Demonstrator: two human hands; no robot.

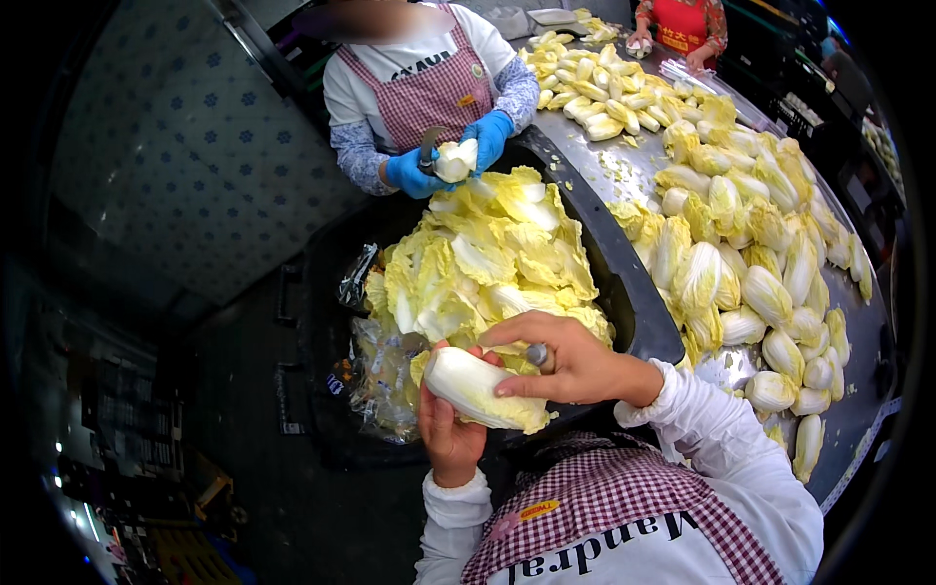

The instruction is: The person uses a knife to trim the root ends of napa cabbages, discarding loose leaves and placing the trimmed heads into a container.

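Note:
My left hand (451,436) is wrapped round a trimmed napa cabbage (480,388), white with a pale yellow leafy end, tilted over the near part of a black bin. My right hand (575,363) is closed round a tool with a round-ended handle (539,357); the rest of this tool is hidden by the hand. The right thumb presses on the cabbage, and the index finger stretches above it. Loose yellow cabbage leaves (478,258) are heaped in the bin just beyond my hands.
The black bin (639,302) also holds clear plastic wrapping (385,375). To the right, many napa cabbages (721,195) lie piled on a metal table (606,168). Opposite, a co-worker in blue gloves (492,132) holds a curved knife (429,144) and a cabbage; another person (682,29) stands farther back.

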